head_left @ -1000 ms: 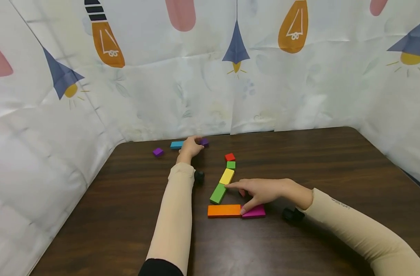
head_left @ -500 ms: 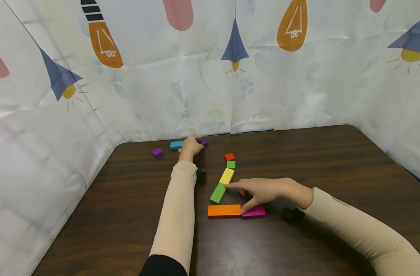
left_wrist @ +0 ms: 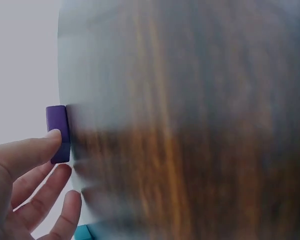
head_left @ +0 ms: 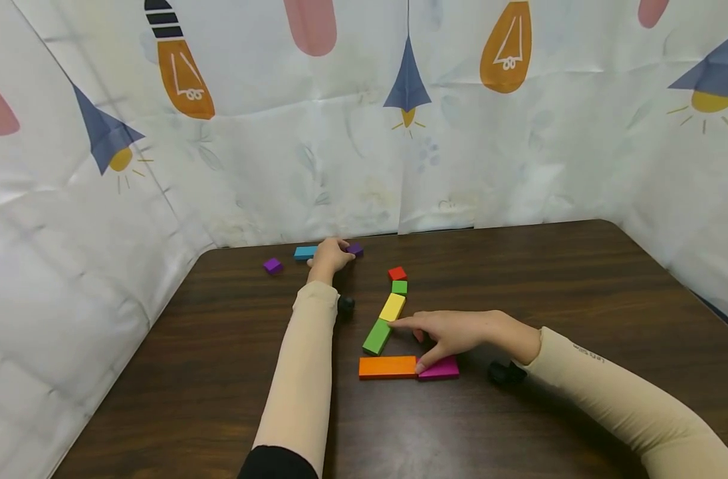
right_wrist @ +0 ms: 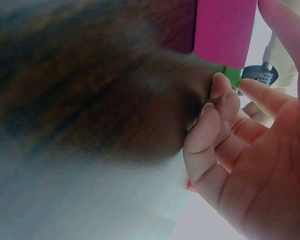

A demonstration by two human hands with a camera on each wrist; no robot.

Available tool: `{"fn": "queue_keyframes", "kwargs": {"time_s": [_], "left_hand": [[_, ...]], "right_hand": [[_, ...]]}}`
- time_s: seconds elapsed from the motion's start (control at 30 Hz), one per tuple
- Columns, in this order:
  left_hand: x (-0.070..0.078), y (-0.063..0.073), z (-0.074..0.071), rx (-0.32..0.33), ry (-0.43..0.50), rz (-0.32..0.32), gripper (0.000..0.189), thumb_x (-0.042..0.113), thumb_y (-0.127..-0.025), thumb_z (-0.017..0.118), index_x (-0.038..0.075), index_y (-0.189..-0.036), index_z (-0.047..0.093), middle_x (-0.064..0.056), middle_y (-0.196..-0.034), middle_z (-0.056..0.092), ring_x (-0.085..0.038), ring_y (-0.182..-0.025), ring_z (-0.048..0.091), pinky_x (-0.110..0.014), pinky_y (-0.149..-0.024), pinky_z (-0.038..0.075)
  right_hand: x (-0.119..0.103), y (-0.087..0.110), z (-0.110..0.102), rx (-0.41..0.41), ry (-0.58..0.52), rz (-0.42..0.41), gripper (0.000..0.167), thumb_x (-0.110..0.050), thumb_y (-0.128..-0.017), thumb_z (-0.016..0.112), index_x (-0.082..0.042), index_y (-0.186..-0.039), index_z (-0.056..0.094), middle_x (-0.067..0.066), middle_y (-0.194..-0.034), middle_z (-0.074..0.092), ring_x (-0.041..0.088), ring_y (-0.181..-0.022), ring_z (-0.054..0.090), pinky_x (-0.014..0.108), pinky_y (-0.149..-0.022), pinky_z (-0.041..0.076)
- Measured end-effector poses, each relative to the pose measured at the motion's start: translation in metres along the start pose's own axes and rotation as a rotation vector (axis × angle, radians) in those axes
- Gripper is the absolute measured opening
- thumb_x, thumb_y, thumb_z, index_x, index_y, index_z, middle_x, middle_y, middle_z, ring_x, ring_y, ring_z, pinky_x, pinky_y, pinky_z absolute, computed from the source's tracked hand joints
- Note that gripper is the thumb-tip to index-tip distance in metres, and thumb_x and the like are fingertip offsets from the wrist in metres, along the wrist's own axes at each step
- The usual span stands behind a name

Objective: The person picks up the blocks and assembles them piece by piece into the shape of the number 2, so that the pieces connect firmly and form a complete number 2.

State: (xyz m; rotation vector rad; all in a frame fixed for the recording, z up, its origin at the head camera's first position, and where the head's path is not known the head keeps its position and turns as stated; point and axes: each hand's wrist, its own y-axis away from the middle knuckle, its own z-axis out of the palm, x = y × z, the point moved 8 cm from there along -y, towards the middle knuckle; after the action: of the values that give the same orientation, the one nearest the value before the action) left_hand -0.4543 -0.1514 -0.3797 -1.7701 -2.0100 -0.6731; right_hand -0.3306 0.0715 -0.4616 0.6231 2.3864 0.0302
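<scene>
Near the table's far edge, my left hand point(head_left: 329, 258) pinches a purple block point(left_wrist: 57, 130), its thumb flat on one face. A light-blue block point(head_left: 305, 253) lies just left of that hand, partly covered by it. My right hand point(head_left: 459, 331) spreads over the nearer blocks. Its index fingertip is at the joint of a yellow block point(head_left: 392, 307) and a long green block point(head_left: 377, 337). The right thumb meets a magenta block point(head_left: 440, 369) beside the end of an orange block point(head_left: 387, 367). The other right fingers curl loosely against the table.
A small green block point(head_left: 399, 287) and a red block point(head_left: 397, 273) continue the line beyond the yellow one. Another purple block point(head_left: 272, 266) lies at the far left. A printed white curtain point(head_left: 364, 159) stands behind the dark wooden table point(head_left: 555, 279).
The left forearm has shifted slightly back and forth, while the left hand stays at the purple block. The right hand and the laid-out blocks keep their places.
</scene>
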Motion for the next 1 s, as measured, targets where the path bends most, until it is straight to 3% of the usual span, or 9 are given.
{"fn": "queue_keyframes", "kwargs": {"time_s": [0.13,0.37,0.53,0.8,0.9,1.0], "left_hand": [[0.003,0.0,-0.001,-0.002,-0.023,0.015,0.037,0.025,-0.102,0.067,0.011,-0.136,0.064,-0.012,-0.14,0.059,-0.038,-0.134,0.048,-0.067,-0.112,0.021],[0.019,0.004,-0.001,-0.015,-0.026,0.099,0.035,0.025,-0.101,0.068,0.011,-0.133,0.067,-0.011,-0.129,0.065,-0.033,-0.125,0.055,-0.069,-0.11,0.021],[0.023,0.006,-0.001,-0.008,-0.014,0.117,0.034,0.024,-0.1,0.07,0.011,-0.131,0.069,-0.009,-0.125,0.067,-0.032,-0.12,0.058,-0.067,-0.108,0.024],[0.027,0.012,-0.001,-0.012,-0.007,0.153,0.035,0.025,-0.099,0.07,0.011,-0.131,0.068,-0.01,-0.126,0.068,-0.031,-0.122,0.057,-0.069,-0.109,0.023],[0.03,0.016,-0.002,-0.016,-0.004,0.164,0.035,0.025,-0.099,0.07,0.01,-0.131,0.068,-0.01,-0.127,0.068,-0.032,-0.122,0.057,-0.067,-0.108,0.024],[0.032,0.02,-0.001,-0.019,0.007,0.173,0.034,0.025,-0.099,0.071,0.01,-0.13,0.069,-0.01,-0.126,0.068,-0.034,-0.122,0.057,-0.066,-0.108,0.025]], "right_hand": [[-0.011,0.005,-0.003,0.006,0.009,-0.001,0.091,-0.064,-0.086,0.073,-0.041,-0.161,0.028,-0.007,-0.107,0.051,0.011,-0.091,0.051,0.03,-0.074,0.045],[-0.078,0.025,-0.027,-0.009,-0.027,0.071,0.086,-0.047,-0.091,0.077,-0.015,-0.16,0.037,-0.001,-0.099,0.05,0.014,-0.088,0.049,0.032,-0.075,0.041],[-0.068,0.021,-0.022,-0.004,-0.008,0.019,0.087,-0.052,-0.092,0.074,-0.018,-0.161,0.034,-0.001,-0.1,0.049,0.014,-0.089,0.049,0.032,-0.074,0.041],[-0.009,0.004,-0.003,0.004,-0.014,0.016,0.095,-0.066,-0.082,0.076,-0.038,-0.161,0.031,-0.007,-0.101,0.052,0.011,-0.089,0.051,0.029,-0.071,0.044],[-0.011,0.006,-0.004,0.009,-0.002,0.004,0.094,-0.064,-0.084,0.075,-0.035,-0.162,0.03,-0.007,-0.101,0.051,0.01,-0.089,0.051,0.028,-0.071,0.043],[-0.035,0.012,-0.011,0.006,0.005,-0.011,0.091,-0.057,-0.089,0.074,-0.026,-0.162,0.031,-0.004,-0.101,0.05,0.012,-0.089,0.049,0.03,-0.072,0.042]]}}
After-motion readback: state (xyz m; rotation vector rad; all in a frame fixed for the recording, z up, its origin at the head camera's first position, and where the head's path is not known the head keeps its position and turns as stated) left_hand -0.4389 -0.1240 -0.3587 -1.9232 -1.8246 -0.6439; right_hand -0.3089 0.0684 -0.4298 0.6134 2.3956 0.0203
